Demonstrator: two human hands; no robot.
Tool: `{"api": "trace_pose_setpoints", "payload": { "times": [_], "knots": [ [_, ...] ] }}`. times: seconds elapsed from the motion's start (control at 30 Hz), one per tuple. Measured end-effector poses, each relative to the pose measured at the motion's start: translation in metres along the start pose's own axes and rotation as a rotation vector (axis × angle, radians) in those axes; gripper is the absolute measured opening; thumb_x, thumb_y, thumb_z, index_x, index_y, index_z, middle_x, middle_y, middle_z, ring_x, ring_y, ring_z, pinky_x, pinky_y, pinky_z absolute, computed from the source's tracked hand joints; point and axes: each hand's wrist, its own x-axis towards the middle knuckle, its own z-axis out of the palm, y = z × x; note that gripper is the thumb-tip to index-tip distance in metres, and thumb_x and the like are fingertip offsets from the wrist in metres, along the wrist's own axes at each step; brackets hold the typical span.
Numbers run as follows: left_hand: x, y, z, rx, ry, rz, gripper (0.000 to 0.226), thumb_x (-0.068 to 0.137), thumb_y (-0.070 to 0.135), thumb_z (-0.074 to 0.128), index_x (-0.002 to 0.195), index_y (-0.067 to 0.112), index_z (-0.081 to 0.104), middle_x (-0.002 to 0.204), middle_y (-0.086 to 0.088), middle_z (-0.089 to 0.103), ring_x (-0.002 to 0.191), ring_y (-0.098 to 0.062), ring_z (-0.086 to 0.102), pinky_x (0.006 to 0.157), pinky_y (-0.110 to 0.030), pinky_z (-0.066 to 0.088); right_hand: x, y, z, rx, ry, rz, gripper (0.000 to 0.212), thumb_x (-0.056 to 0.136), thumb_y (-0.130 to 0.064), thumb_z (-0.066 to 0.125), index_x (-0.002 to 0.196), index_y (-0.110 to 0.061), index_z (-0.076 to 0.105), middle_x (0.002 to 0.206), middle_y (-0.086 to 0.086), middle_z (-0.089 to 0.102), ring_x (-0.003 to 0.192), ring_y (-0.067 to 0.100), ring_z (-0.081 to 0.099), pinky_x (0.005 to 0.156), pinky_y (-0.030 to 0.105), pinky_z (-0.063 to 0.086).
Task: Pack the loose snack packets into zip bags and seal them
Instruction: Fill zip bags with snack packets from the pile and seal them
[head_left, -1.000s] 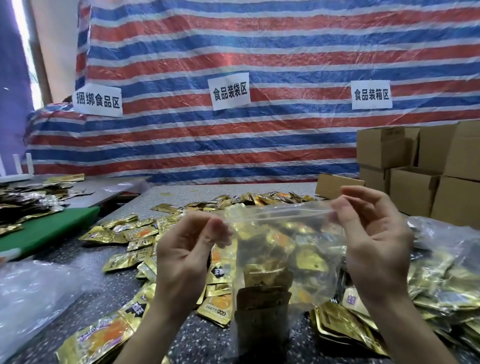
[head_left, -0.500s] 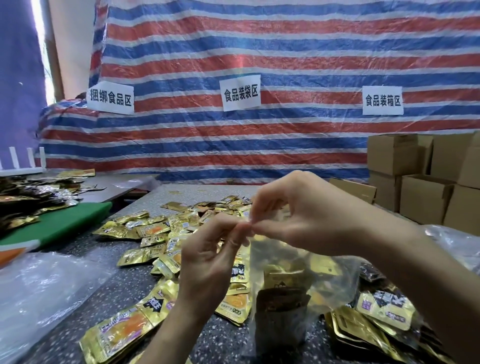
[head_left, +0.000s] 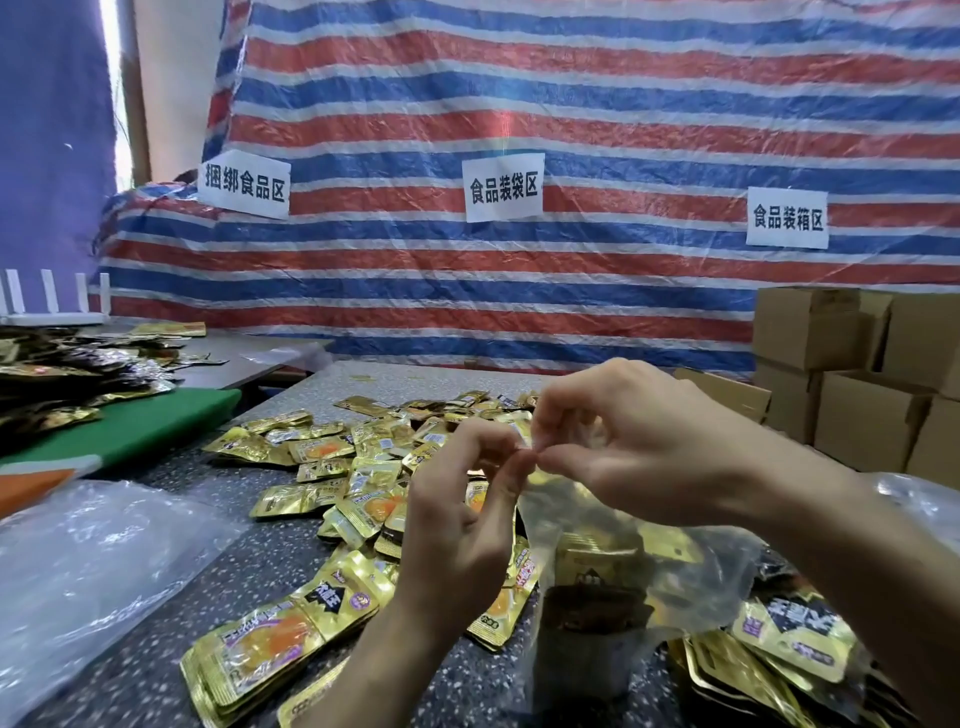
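Pinching the top corner of the filled zip bag (head_left: 613, 566) above the near counter (head_left: 254, 566), the left hand (head_left: 457, 525) and right hand (head_left: 644, 452) are gripping its strip with curled fingers (head_left: 571, 460), probably risking gaps if pressing unevenly.

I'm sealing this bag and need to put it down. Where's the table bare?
Bare speckled tabletop lies between the clear plastic sheet on the left and the loose snack packets, and along the far edge before the striped tarp. The centre and the right, beneath the zip bag, are crowded with packets.
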Motion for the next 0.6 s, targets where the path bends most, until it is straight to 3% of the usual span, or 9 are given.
{"api": "trace_pose_setpoints", "payload": {
  "times": [0.23,0.4,0.53,0.6],
  "knots": [
    [-0.0013,0.0024,0.0010,-0.034,0.056,-0.025,0.010,0.093,0.008,0.057,0.086,0.015,0.059,0.075,0.009,0.060,0.071,-0.013,0.059,0.066,-0.021,0.045,-0.0032,0.0021,-0.0031,0.075,0.005,-0.020,0.010,0.088,-0.035,0.070,0.081,-0.027,0.070,0.078,-0.011,0.069,0.074,0.006,0.063,0.074,0.038,0.055],
    [-0.0027,0.0035,0.0038,-0.093,0.024,-0.051,0.007,0.095,0.014,0.057,0.089,0.017,0.060,0.078,0.007,0.062,0.072,-0.015,0.061,0.066,-0.024,0.050,-0.0079,0.0048,-0.0046,0.101,0.052,-0.013,0.013,0.085,-0.033,0.075,0.075,-0.031,0.067,0.070,-0.001,0.065,0.067,0.015,0.059,0.068,0.049,0.053],
    [-0.0026,0.0044,0.0041,-0.070,-0.002,-0.012,0.007,0.094,0.014,0.058,0.092,0.019,0.062,0.084,0.009,0.064,0.075,-0.012,0.062,0.068,-0.022,0.051,-0.0091,0.0063,-0.0082,0.131,0.022,-0.021,0.010,0.084,-0.035,0.076,0.077,-0.031,0.070,0.072,-0.001,0.067,0.068,0.018,0.061,0.068,0.052,0.053],
    [-0.0032,0.0042,0.0042,-0.078,-0.008,-0.017,0.009,0.094,0.010,0.058,0.092,0.018,0.062,0.082,0.012,0.063,0.075,-0.010,0.062,0.069,-0.018,0.049,-0.0101,0.0070,-0.0104,0.136,-0.009,-0.019,0.009,0.083,-0.039,0.076,0.079,-0.031,0.073,0.076,-0.005,0.070,0.072,0.012,0.063,0.070,0.046,0.055]
  ]
}}
